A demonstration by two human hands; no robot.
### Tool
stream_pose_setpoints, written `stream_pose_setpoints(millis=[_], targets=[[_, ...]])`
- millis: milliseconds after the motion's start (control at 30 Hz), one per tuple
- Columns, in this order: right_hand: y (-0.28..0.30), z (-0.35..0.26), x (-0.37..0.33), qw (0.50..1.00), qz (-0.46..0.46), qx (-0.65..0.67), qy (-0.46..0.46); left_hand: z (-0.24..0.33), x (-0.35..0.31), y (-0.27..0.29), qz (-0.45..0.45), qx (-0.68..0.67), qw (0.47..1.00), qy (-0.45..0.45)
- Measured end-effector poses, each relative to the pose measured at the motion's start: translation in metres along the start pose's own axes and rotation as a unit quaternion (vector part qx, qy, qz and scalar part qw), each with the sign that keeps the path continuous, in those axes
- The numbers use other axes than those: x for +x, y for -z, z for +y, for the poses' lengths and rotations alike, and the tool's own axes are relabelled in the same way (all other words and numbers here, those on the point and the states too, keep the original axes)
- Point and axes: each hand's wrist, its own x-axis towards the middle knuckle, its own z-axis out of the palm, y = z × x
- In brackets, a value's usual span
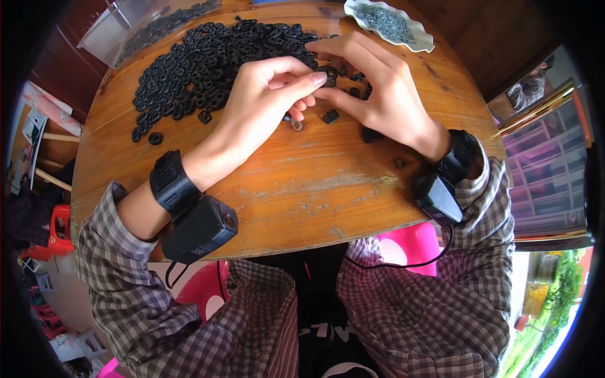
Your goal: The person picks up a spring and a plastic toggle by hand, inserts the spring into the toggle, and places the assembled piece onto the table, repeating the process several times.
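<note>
Left hand: the left hand [265,94] lies over the middle of the table, its fingers curled inward, with the thumb and the index finger closed on a small black part [328,75] from the left side.
Right hand: the right hand [378,94] comes from the right, and its fingertips pinch the same small black part from the other side, so both hands grip it together.
Held piece: the small black part is between the fingertips of the two hands, just at the near edge of the pile; its exact shape I cannot tell, because the fingers cover most of it.
Pile: a big heap of black ring-shaped pieces [208,57] spreads over the far left half of the wooden table [302,189].
Loose pieces: a few single black pieces [331,116] lie on the bare wood just under the hands.
White dish: a white dish [391,24] with small grey metal parts stands at the far edge, near the right hand.
Clear container: a clear plastic box [126,31] with more black pieces stands at the far left corner.
Wrists: each wrist carries a black band with a black box [198,230] on it.
</note>
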Motion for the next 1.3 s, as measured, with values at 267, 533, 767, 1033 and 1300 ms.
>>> stream_pose_setpoints(millis=[267, 533, 767, 1033, 1300], targets=[[0.004, 0.006, -0.005, 0.988, -0.078, -0.118, 0.055, 0.002, -0.001, 0.000, -0.004, 0.074, 0.997, -0.017], [0.001, 0.003, -0.007, 0.990, -0.080, -0.105, 0.038, -0.001, -0.001, -0.001, 0.002, 0.069, 0.997, -0.023], [0.001, 0.006, -0.008, 0.990, -0.095, -0.101, 0.023, 0.000, 0.001, -0.003, 0.003, 0.067, 0.998, -0.016], [0.003, 0.009, 0.000, 0.990, -0.068, -0.126, -0.011, -0.001, 0.005, 0.007, 0.037, 0.093, 0.994, -0.044], [0.048, 0.103, -0.021, 0.944, -0.004, -0.296, -0.149, 0.058, 0.083, 0.208, 0.336, 0.601, 0.696, -0.203]])
